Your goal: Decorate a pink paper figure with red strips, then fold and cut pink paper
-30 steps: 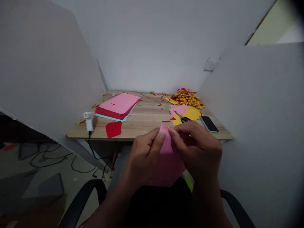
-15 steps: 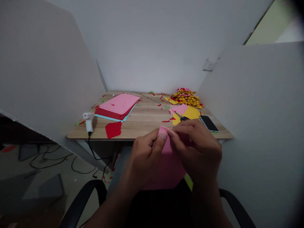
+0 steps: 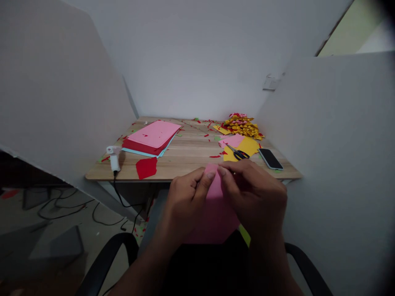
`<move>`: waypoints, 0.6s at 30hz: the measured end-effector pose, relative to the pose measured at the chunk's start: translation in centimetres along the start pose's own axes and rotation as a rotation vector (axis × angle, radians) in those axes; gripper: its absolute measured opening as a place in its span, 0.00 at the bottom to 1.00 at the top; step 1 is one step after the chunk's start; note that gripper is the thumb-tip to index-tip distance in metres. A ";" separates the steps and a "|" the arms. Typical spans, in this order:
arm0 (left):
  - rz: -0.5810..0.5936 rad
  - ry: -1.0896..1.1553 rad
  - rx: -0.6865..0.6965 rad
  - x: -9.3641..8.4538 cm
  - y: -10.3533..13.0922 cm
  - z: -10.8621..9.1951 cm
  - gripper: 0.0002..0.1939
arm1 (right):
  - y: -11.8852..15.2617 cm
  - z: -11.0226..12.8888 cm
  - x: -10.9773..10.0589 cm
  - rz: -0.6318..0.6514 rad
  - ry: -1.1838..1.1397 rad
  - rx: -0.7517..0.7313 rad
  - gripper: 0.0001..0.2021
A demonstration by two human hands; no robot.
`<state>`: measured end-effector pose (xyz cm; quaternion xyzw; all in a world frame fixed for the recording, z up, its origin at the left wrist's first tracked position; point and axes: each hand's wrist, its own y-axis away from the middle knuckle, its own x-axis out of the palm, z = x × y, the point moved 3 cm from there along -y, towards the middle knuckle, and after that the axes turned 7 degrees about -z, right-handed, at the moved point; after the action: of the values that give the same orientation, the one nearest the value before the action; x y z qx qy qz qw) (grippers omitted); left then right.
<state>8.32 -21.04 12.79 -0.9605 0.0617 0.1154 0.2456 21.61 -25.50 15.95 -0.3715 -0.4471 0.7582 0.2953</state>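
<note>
Between my hands hangs a sheet of pink paper (image 3: 216, 218), its narrow top edge near the front of the desk. My left hand (image 3: 188, 201) pinches the left side of that edge, thumb on the near face. On the other side, my right hand (image 3: 256, 193) grips the upper right edge between thumb and fingers. Its remaining fingers are curled and partly hidden. Beyond the right hand, scissors (image 3: 237, 153) with dark handles lie on yellow paper (image 3: 249, 146) and pink paper (image 3: 234, 141).
On the desk (image 3: 191, 148) lie a stack of pink, red and blue sheets (image 3: 156, 133), a red paper piece (image 3: 146, 167), a phone (image 3: 270, 158) and a pile of folded yellow paper (image 3: 243, 126). A corded white glue gun (image 3: 114, 158) stands at left. Scraps are scattered about.
The right hand has shifted slightly along the pink paper's edge, showing more of the scissors' handles. Both hands keep their hold. The whole view has moved a little.
</note>
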 end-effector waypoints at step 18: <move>0.017 -0.027 0.038 -0.2 0.0 -0.4 0.20 | 0.0 -0.4 -0.4 0.048 -0.004 0.037 0.08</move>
<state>8.18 -21.22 13.25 -0.9534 0.0688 0.1292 0.2637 22.18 -25.60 15.92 -0.3749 -0.4246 0.7740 0.2828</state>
